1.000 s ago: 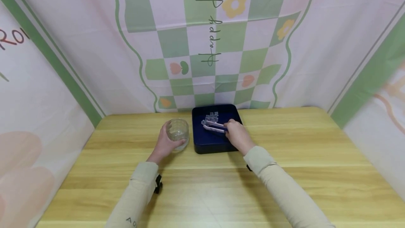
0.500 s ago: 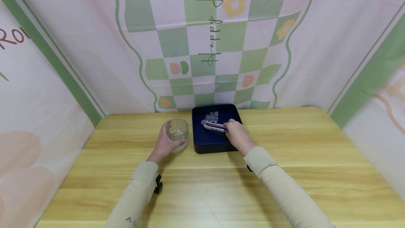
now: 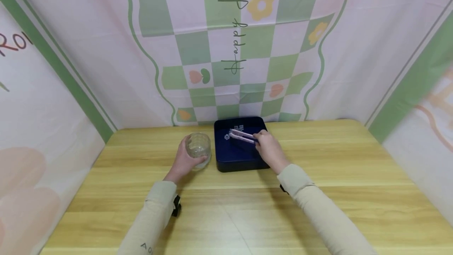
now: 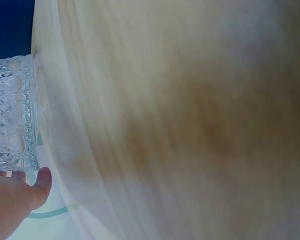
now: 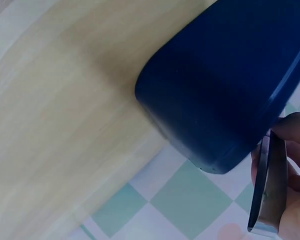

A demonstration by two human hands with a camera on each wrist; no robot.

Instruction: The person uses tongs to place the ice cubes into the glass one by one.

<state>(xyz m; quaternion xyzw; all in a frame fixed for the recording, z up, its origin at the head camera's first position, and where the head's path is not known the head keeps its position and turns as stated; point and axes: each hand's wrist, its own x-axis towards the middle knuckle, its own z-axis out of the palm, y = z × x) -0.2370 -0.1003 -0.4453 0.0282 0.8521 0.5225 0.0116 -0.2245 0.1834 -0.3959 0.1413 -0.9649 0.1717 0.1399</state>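
My left hand point(image 3: 185, 158) grips a patterned clear glass point(image 3: 199, 145) from its left side, fingers behind and thumb across the front. In the left wrist view the cut-glass wall point(image 4: 10, 112) stands beside my thumb. My right hand point(image 3: 269, 148) holds metal tongs point(image 3: 244, 135) by their closed end, over the dark blue tray point(image 3: 226, 165). The tong tips point left, close by several small clear cubes point(image 3: 238, 128) in the tray, which the tongs partly cover. One clear piece point(image 3: 227, 137) lies apart, just left of the tips. I cannot tell whether the tips hold anything.
The tray stands at the back of the wooden table point(image 3: 226, 211), a small gap to the right of the glass. Right behind the table's back edge hangs a checkered cloth point(image 3: 226, 101).
The tongs have come up and back from the lone clear piece, which stays in place. My right hand has moved slightly right and away from me. My left hand and the glass stay put.
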